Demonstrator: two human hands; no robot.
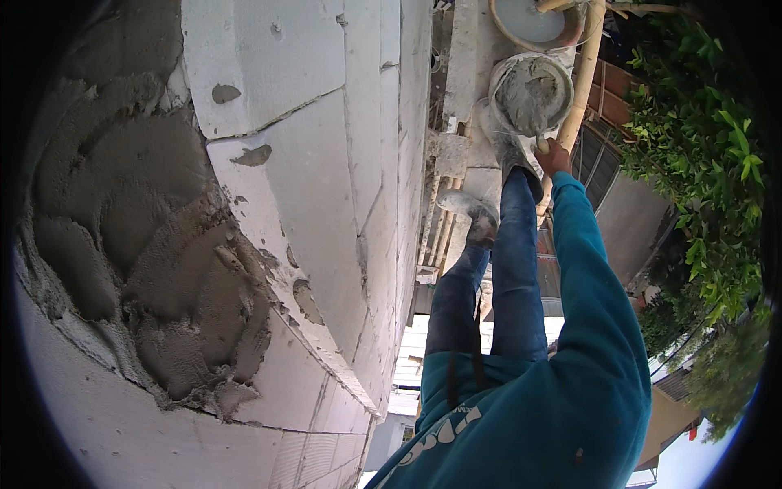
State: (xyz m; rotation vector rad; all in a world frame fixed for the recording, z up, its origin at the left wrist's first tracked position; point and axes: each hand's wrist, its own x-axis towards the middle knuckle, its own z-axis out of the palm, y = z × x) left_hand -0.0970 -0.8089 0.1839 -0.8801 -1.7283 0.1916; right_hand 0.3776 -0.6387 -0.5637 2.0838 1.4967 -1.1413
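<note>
My right hand point(555, 157), at the end of a teal sleeve, is closed around the light handle of a trowel point(543, 146). The trowel's blade end reaches into wet grey mortar point(529, 91) and is mostly hidden there. That mortar sits in a round, pale, smeared bucket point(567, 91) beside my boot. To the left rises a wall of white blocks point(305, 171), with a thick, uneven coat of grey mortar point(163, 220) spread over part of it. My left hand is out of view.
Beyond the bucket stands a round basin point(573, 31) of cloudy liquid. A bamboo pole point(583, 77) runs along the right side of the narrow footing. My boots point(463, 204) stand on dusty planks point(450, 155) by the wall. Leafy branches point(700, 163) hang at the right.
</note>
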